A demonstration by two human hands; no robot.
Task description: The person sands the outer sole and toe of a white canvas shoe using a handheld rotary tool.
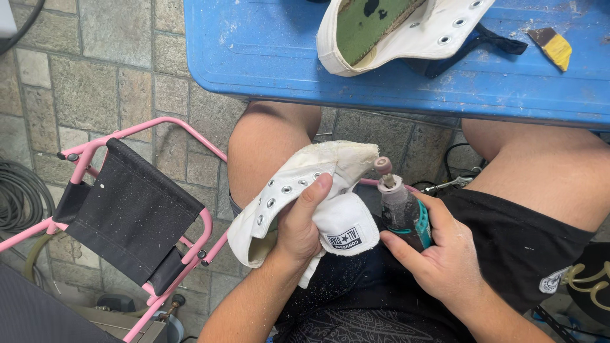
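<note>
White canvas shoe upper (298, 190), sole stripped off, held over the person's lap between the knees, just below the near edge of the blue table (267, 57). Looks light and limp: the cloth folds and sags where unsupported, so it likely needs backing from behind wherever a tool presses. The eyelet row and the stiffer heel patch seem the firmest places to grip; the frayed, yellowish bottom edge looks delicate and probably tears if snagged. Left hand (298, 222) is wrapped around the folded canvas, thumb laid flat over the outer face near the eyelets, fingers curled closed behind it. Right hand (445, 254) is closed around a small rotary tool (403, 213), grey body with a teal collar, its pink grinding tip (382, 165) pointing up, just beside the upper's frayed edge; contact cannot be told. The tool looks compact, rigid, easy to hold one-handed. White dust speckles the black shorts (508, 235). On the table, near its front edge, a second white shoe upper (406, 38) lies open, green lining showing, with a dark strap under it; a yellow-and-brown scrap (553, 46) sits toward the right corner. To the left on the stone floor (95, 82), a pink-framed folding stool with a black seat (130, 213), well apart from the hands. Coiled hose (19, 197) at the far left. The table edge overhangs the knees and limits upward room.
</note>
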